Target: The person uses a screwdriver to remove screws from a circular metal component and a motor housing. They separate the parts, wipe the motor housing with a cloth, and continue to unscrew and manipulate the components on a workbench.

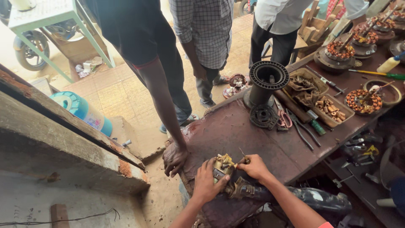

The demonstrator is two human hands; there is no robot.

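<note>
Left grip (206,182): fingers clamped around the small brass-coloured wound motor part (223,165).
Right grip (253,166): pinched shut on a thin stick (242,154) at the part's top.
Motor part: near edge of the dark red-brown worktop (253,135).
Other person's hand (174,158): flat on the worktop, just left of the part.

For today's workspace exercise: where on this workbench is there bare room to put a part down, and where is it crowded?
Bare patch: the worn bench top between the small motor part under the left hand and right hand, and the black ribbed spool. Crowded: the tray of scraps, pliers and copper windings on the right; another person's hand rests at the left edge.
</note>
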